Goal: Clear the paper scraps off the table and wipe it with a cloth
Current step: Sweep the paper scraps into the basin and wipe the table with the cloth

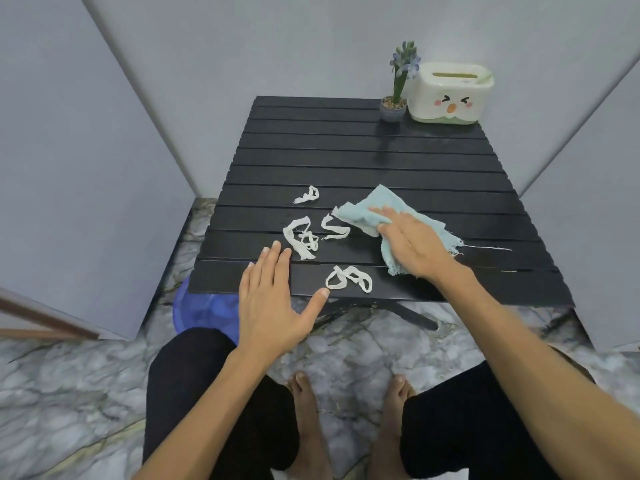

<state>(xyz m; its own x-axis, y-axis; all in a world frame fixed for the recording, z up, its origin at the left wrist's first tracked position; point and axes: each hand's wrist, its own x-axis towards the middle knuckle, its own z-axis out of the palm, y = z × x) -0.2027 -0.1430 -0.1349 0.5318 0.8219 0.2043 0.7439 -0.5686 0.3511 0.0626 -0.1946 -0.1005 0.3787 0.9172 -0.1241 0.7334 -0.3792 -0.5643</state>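
Note:
Several white paper scraps lie on the black slatted table [363, 157]: one scrap [307, 195] farthest back, a tangled scrap [300, 241] at the left, a curled strip [334, 229] beside the cloth, and a looped scrap [349, 278] near the front edge. A light blue cloth [360, 211] lies crumpled on the table's right half. My right hand [412, 245] presses flat on the cloth with straight fingers. My left hand [273, 299] is flat and spread over the front left edge, its fingertips just short of the tangled scrap and its thumb near the looped scrap.
A small potted plant [393, 107] and a white tissue box [450, 93] with a cartoon face stand at the table's back right corner. A blue bin [201, 306] sits on the marble floor under the front left corner. Grey walls close in on both sides.

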